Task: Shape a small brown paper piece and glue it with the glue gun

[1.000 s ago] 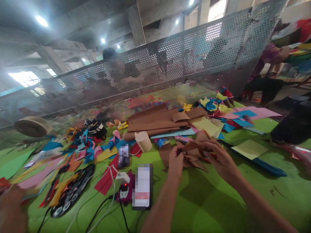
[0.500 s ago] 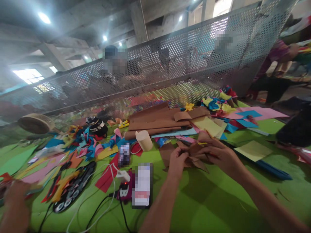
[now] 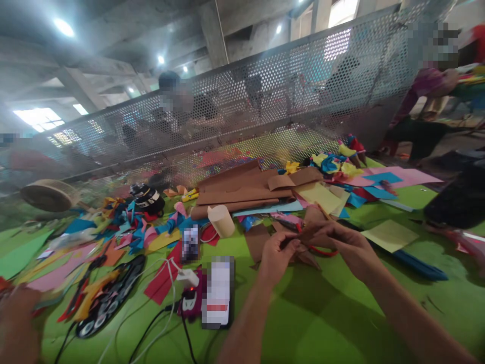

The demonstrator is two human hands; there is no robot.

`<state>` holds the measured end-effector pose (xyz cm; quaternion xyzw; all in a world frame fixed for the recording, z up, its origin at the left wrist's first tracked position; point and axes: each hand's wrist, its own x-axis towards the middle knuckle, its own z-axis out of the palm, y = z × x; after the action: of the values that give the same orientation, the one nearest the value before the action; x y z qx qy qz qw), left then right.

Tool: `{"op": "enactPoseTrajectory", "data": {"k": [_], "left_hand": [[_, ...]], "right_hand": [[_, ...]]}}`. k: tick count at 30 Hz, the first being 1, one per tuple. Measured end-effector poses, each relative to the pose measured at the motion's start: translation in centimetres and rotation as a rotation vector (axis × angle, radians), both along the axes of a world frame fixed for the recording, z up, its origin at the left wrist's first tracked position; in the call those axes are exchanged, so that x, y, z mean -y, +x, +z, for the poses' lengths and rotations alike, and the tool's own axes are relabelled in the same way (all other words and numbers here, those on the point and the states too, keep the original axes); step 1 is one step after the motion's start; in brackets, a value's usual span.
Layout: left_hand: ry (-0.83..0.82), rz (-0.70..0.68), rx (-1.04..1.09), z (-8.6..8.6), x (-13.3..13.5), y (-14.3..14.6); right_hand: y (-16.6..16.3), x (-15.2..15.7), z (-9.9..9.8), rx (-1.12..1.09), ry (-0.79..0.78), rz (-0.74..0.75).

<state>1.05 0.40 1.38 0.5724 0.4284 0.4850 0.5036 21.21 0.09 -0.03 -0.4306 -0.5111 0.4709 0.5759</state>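
My left hand [image 3: 276, 254] and my right hand [image 3: 345, 245] both pinch a folded piece of brown paper [image 3: 303, 237] just above the green table [image 3: 326, 313]. The fingers of both hands are closed on the paper's folds, meeting near its middle. More brown scraps [image 3: 257, 240] lie flat right behind my left hand. A red ring-shaped thing [image 3: 322, 250] peeks out under the paper between my hands.
Brown paper sheets [image 3: 242, 189], a cream paper roll [image 3: 222, 221], a yellow sheet [image 3: 389, 234], coloured scraps [image 3: 125, 232], two phones [image 3: 216, 290] with cables, and a black tape dispenser [image 3: 147, 198] cover the table. A perforated metal screen [image 3: 265, 111] stands behind; another person's hand [image 3: 17, 323] is at bottom left.
My hands have drawn closer together on the brown paper and flattened its folds. The view shifted slightly; the other person's hand at bottom left dropped lower.
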Motion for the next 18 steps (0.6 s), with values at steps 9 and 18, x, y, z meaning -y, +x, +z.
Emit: {"op": "enactPoseTrajectory", "data": {"k": [9,18], "left_hand": [[0.139,-0.018,-0.12,1.1,0.3,-0.6],[0.126,-0.051,-0.141,1.4,0.4,-0.8]], "right_hand": [[0.0,0.4,1.8,0.146,0.158,0.053],[-0.2,0.9,2.3,0.215,0.23,0.017]]}}
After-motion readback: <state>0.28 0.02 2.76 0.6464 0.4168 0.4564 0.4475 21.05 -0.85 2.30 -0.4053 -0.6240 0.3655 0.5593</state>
